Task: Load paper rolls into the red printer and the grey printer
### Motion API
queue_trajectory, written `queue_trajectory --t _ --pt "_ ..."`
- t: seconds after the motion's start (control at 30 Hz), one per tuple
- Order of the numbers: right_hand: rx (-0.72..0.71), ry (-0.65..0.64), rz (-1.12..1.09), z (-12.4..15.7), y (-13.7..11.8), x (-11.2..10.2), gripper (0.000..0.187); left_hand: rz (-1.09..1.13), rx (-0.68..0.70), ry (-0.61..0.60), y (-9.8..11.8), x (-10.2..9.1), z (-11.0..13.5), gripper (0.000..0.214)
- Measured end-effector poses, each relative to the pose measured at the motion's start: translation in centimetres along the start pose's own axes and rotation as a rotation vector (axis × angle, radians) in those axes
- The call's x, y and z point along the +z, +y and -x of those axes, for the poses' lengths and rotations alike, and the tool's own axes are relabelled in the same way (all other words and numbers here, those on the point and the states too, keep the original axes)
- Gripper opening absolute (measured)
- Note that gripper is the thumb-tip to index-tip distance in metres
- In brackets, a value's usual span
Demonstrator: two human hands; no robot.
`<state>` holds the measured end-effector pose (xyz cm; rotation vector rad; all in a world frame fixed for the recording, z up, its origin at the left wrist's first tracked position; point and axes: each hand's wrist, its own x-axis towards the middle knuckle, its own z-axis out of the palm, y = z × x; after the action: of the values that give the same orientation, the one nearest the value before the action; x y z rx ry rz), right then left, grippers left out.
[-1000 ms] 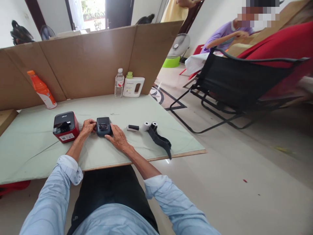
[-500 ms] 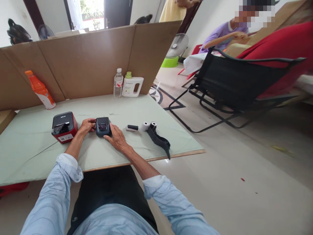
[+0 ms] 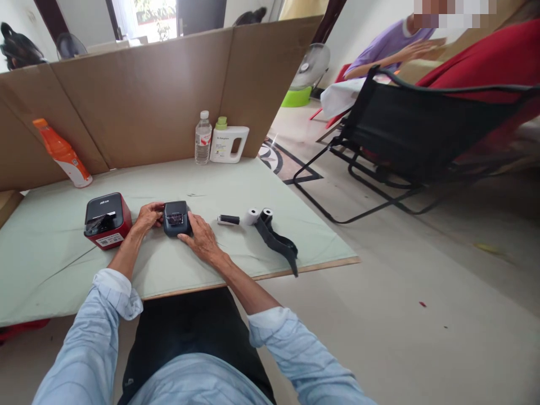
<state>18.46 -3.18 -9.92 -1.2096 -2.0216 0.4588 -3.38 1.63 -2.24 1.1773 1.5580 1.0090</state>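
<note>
A small dark-blue label printer (image 3: 176, 219) with a window in its top stands on the table, held between both of my hands. My left hand (image 3: 148, 218) has its fingertips at the printer's left side, with the fingers curled. Along the right side lies my right hand (image 3: 202, 237), its thumb at the near corner and its fingers against the edge. A larger red and black printer (image 3: 108, 221) stands just left of my left forearm. To the right of my right hand lie a small black and white roller-like piece (image 3: 229, 220), a white paper roll (image 3: 252, 216) and a partly unrolled black strip roll (image 3: 274, 236).
A cardboard screen (image 3: 147, 101) closes off the table's (image 3: 126, 284) far side. Before it stand an orange bottle (image 3: 63, 153), leaning, a clear water bottle (image 3: 203, 140) and a white jug (image 3: 230, 143). Right of the table are a black folding chair (image 3: 409, 129) and a person in purple (image 3: 383, 48).
The view has shifted slightly. Both hands stay at the sides of the small printer, and the table things keep their places. The person in purple has moved their hands a little.
</note>
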Motion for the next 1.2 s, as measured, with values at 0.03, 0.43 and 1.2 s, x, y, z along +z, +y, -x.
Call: queue_trajectory --t 0.03,0.43,1.2 --pt "0.0 -0.003 -0.002 0.0 0.0 0.0 0.081 -0.001 0.004 -0.002 0.0 0.0 0.0 0.06" --pt "0.004 -0.026 -0.009 0.4 0.1 -0.3 0.084 -0.107 -0.028 0.035 0.0 0.2 -0.7 0.056" --pt "0.0 0.002 -0.035 -0.1 -0.3 -0.3 0.08 -0.024 0.004 -0.055 0.4 -0.3 0.4 0.072"
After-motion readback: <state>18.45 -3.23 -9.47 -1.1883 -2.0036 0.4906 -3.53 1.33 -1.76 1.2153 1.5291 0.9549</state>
